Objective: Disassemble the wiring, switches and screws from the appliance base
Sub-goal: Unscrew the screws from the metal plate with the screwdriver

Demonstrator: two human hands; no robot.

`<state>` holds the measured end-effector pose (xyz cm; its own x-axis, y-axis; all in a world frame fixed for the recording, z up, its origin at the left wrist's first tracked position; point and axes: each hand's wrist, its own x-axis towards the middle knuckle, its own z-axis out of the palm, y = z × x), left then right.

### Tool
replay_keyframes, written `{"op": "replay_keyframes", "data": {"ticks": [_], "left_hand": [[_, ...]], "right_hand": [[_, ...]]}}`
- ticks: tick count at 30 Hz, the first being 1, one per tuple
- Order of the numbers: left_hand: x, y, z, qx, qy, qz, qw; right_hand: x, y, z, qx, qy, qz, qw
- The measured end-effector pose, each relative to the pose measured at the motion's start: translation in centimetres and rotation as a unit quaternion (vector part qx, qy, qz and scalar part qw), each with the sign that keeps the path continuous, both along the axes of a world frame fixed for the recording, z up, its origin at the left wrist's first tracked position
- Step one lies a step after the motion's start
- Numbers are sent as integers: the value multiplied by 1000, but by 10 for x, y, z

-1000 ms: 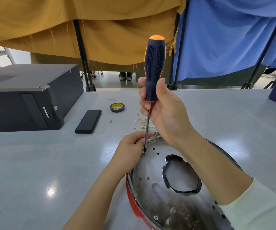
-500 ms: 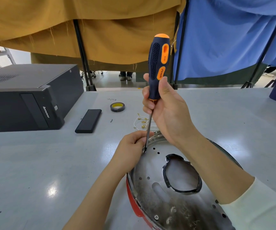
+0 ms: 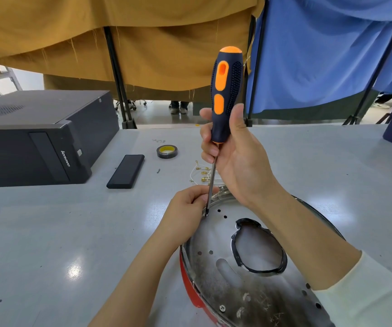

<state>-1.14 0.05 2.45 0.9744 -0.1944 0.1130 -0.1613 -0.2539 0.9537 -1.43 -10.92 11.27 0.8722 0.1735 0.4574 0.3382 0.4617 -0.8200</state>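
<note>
So the appliance base (image 3: 249, 279) is flipped over on the grey table (image 3: 48, 244), right under both hands: a shiny round metal plate with a red rim showing on its near-left edge. There's a big ragged cutout with a dark edge (image 3: 258, 249) in the middle of the plate, just below the right forearm, plus a slot and a bunch of small holes around it. One cross-head screw (image 3: 222, 308) sits down by the near rim, well below the left hand.

Right hand (image 3: 232, 159) is wrapped around the lower part of a black and orange screwdriver (image 3: 225, 90), held nearly upright, with the tip planted on a spot at the far-left edge of the plate (image 3: 206, 214). Can't really make out the screw head under the tip. Left hand (image 3: 188, 213) is closed on the rim right there, fingers pinched against the shaft just above the tip.

Just beyond the hands, behind the shaft, there's a little bundle of white wires with brass terminals (image 3: 202, 173) lying on the table. Further out past that, a roll of black tape (image 3: 167, 151). Off to the left of the left hand: a flat black slab (image 3: 126, 171), then a black Lenovo computer case (image 3: 37, 135). Mustard and blue cloths hang at the back.
</note>
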Motion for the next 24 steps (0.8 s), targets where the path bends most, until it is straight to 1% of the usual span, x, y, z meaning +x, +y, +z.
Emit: {"op": "replay_keyframes", "data": {"ticks": [4,8,14,17,20,24], "left_hand": [[0,0,-1,-2,1,6,1000],[0,0,-1,9,0,5,1000],[0,0,1,6,5,3,1000],[0,-1,0,1,7,6,1000],[-1,-1,0,2,7,5,1000],[-1,0,1,3,8,4,1000]], "right_hand": [[-1,0,0,-20,-13,-32,999],[0,0,-2,-12,-34,-26,999],[1,-1,1,15,6,-9,1000],[1,-2,0,4,-3,-34,999],[0,-1,-1,7,-20,-23,1000],[1,-2,0,13,-10,-3,1000]]}}
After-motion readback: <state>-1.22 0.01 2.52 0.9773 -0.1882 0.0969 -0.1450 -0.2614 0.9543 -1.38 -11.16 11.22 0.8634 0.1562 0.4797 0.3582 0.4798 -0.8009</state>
